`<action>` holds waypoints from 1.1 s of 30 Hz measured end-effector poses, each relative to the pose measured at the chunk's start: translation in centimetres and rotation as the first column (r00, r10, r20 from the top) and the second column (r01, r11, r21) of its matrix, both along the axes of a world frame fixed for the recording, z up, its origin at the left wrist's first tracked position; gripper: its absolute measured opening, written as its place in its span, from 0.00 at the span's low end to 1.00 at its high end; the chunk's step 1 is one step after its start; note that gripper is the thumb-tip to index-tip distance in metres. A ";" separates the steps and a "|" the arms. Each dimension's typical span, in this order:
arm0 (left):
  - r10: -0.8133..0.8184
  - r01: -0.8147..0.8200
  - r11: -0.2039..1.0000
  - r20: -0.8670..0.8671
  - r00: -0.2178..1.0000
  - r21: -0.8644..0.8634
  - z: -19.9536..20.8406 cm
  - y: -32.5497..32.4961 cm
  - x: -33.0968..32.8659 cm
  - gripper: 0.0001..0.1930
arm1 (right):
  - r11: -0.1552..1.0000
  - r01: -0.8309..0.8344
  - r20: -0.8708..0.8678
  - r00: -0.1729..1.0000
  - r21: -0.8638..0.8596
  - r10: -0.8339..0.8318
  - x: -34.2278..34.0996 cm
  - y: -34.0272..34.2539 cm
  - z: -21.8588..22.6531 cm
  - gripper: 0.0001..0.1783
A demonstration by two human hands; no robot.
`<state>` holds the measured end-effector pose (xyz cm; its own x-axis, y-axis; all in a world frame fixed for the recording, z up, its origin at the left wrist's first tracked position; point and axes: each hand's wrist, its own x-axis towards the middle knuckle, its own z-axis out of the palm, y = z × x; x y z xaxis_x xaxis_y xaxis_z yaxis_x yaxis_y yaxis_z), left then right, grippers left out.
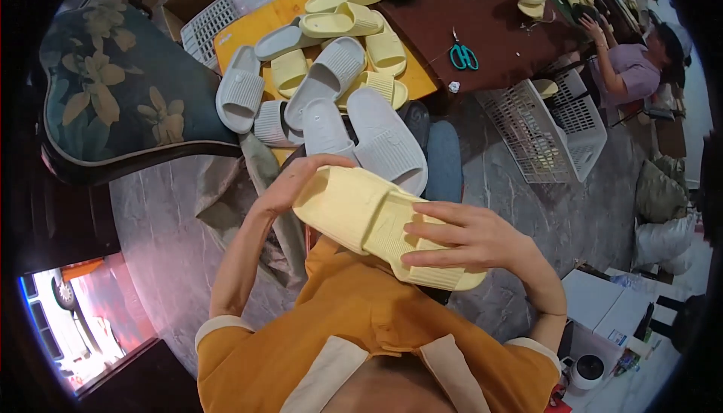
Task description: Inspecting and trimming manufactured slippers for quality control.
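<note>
"Slipper [335,206] first, from the head view: how does it look?"

"Pale yellow all over, matte and chunky, with rounded ends. Its left part is broad and plain; a raised step crosses the middle, and fine ribbing shows to the right of that."

"Where is it?"

"Up in both hands, tilted down to the right, in front of an orange shirt [339,292] and just below some light grey slippers [388,142]."

"And the fingers?"

"Those of the left hand [297,179] are clamped on the left end, along the upper edge. The right hand [482,240] has its fingers slightly spread across the ribbed end, holding it; its thumb is hidden."

"Anything beyond?"

"More yellow slippers [343,20] piled with grey ones on an orange tabletop [263,18], and teal-handled scissors [463,57] on the dark red one beside it."
</note>
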<state>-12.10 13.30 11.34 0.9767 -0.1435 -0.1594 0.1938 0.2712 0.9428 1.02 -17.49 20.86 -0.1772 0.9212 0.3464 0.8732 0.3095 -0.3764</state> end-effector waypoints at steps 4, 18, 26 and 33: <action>-0.074 0.075 0.997 -0.070 0.995 0.012 0.4 -1.2 1.1 0.30 | 0.999 -0.026 -0.027 0.999 0.028 0.027 -0.1 -0.3 -0.9 0.25; -0.088 0.092 0.983 -0.032 0.996 0.159 1.4 0.5 2.5 0.27 | 0.809 0.153 -0.692 0.445 -0.567 -0.569 0.8 -3.8 -2.1 0.48; -0.264 0.256 0.960 0.055 0.963 0.116 1.2 -1.4 5.2 0.23 | 0.932 0.060 -0.934 0.003 -0.358 -0.358 -2.9 -5.2 -4.8 0.44; 0.184 -0.179 0.982 -0.069 0.981 0.066 -2.6 -2.8 5.7 0.26 | 0.678 0.507 -0.829 -0.150 -0.532 -0.539 -1.0 -11.7 -9.2 0.30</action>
